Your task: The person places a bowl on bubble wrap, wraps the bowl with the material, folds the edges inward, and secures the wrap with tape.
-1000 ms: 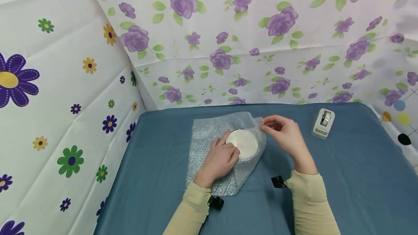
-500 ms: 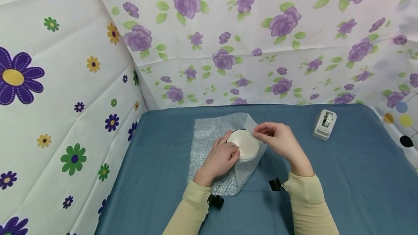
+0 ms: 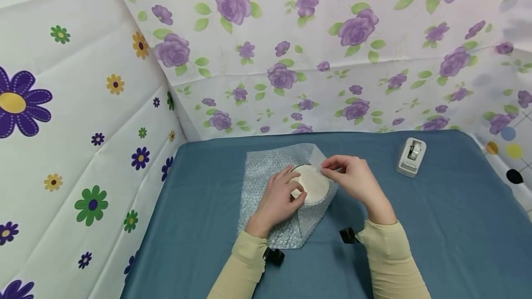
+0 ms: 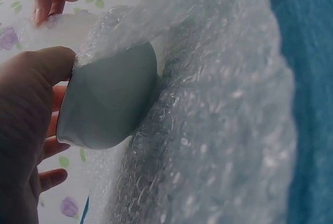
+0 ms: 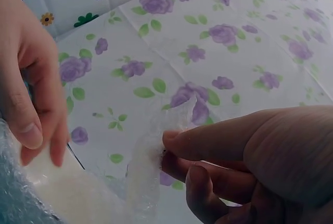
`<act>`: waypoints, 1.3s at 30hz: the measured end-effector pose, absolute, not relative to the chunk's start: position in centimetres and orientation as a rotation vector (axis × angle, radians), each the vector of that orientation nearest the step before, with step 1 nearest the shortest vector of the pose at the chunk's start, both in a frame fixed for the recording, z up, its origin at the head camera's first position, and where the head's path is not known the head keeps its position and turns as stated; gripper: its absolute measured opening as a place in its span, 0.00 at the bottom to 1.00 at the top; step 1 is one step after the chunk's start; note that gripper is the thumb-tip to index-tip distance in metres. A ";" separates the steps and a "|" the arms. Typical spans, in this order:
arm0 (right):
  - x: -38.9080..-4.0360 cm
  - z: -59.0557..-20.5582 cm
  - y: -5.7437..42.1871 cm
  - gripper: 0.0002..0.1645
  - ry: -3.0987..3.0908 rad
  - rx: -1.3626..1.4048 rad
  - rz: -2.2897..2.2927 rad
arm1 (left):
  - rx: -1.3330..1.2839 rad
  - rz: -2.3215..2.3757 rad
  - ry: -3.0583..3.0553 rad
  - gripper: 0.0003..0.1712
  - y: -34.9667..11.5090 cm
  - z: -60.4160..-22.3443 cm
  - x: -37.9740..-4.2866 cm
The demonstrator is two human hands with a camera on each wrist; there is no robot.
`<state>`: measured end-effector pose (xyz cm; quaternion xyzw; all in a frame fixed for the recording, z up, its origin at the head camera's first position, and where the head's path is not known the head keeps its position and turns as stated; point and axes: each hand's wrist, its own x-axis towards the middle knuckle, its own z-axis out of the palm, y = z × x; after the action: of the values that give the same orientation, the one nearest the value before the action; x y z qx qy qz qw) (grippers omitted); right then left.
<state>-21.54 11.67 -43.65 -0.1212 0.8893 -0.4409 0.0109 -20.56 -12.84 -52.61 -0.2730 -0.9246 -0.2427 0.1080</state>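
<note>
A bowl [image 3: 317, 184] with a pale inside and thin dark rim sits on a sheet of bubble wrap [image 3: 259, 174], part of which is folded up around its right side. My left hand [image 3: 277, 198] holds the bowl's left rim, thumb and fingers curved over it. In the left wrist view the thumb [image 4: 60, 63] meets the wrap's edge at the rim, and the bowl wall hides some fingertips. At the bowl's far right, my right hand [image 3: 354, 178] pinches a raised flap of the wrap between thumb and fingertips. That flap [image 5: 143, 174] shows translucent in the right wrist view.
A small white tape dispenser [image 3: 411, 157] stands at the back right of the blue cloth-covered table [image 3: 199, 211]. Flowered sheets hang behind the table [image 3: 266, 59] and along its left side [image 3: 95, 170]. Black wrist cameras sit under both sleeves.
My right hand has drawn the wrap flap leftward and inward to the bowl's rim. The left fingers have spread and lifted slightly, with the thumb now apart from the forefinger.
</note>
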 end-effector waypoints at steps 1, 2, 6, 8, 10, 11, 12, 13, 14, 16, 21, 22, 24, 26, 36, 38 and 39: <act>-21.6 -43.7 11.6 0.07 2.780 -0.374 -1.368 | -0.786 -0.724 -2.700 0.10 -12.9 -52.7 -20.6; -21.6 -43.7 11.5 0.07 2.785 -0.371 -1.362 | -0.768 -0.726 -2.676 0.10 -12.9 -52.7 -20.7; -21.7 -43.9 11.2 0.07 2.802 -0.360 -1.333 | -0.689 -0.741 -2.580 0.15 -13.1 -52.9 -20.9; -21.7 -44.0 11.0 0.07 2.810 -0.365 -1.322 | -0.638 -0.764 -2.541 0.15 -13.1 -52.9 -21.0; -21.6 -44.1 10.8 0.06 2.810 -0.378 -1.314 | -0.572 -0.786 -2.520 0.13 -13.2 -52.7 -21.0; -21.6 -44.2 10.7 0.06 2.809 -0.391 -1.309 | -0.533 -0.798 -2.519 0.13 -13.2 -52.7 -21.0; -21.6 -44.2 10.6 0.06 2.808 -0.396 -1.305 | -0.491 -0.812 -2.523 0.12 -13.2 -52.6 -21.0; -21.6 -44.3 10.4 0.06 2.807 -0.401 -1.299 | -0.450 -0.815 -2.532 0.12 -13.2 -52.5 -20.9; -21.6 -44.3 10.3 0.05 2.805 -0.403 -1.293 | -0.410 -0.815 -2.548 0.11 -13.3 -52.5 -20.9; -21.5 -44.4 10.1 0.04 2.800 -0.410 -1.270 | -0.337 -0.811 -2.586 0.11 -13.3 -52.4 -20.8; -21.4 -44.7 9.2 0.03 2.790 -0.433 -1.189 | -0.234 -0.810 -2.670 0.11 -13.3 -52.3 -20.7; -21.4 -44.8 9.0 0.03 2.786 -0.440 -1.171 | -0.223 -0.808 -2.680 0.11 -13.3 -52.4 -20.8; -21.5 -45.0 8.6 0.03 2.774 -0.455 -1.132 | -0.202 -0.815 -2.701 0.11 -13.3 -52.3 -20.8; -21.5 -45.2 8.3 0.03 2.760 -0.466 -1.097 | -0.189 -0.828 -2.710 0.11 -13.2 -52.3 -20.8; -21.4 -46.3 6.4 0.03 2.776 -0.457 -0.947 | -0.185 -0.906 -2.743 0.14 -13.4 -52.2 -20.7; -21.5 -46.7 6.0 0.04 2.792 -0.446 -0.919 | -0.187 -0.920 -2.742 0.14 -13.4 -52.2 -20.7; -21.5 -46.9 5.9 0.04 2.804 -0.436 -0.903 | -0.190 -0.927 -2.740 0.15 -13.5 -52.3 -20.8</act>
<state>-21.54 5.85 -46.90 -0.1460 0.9384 -0.3022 0.0819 -20.77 -13.45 -52.28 -0.0650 -0.9383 -0.3173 0.1210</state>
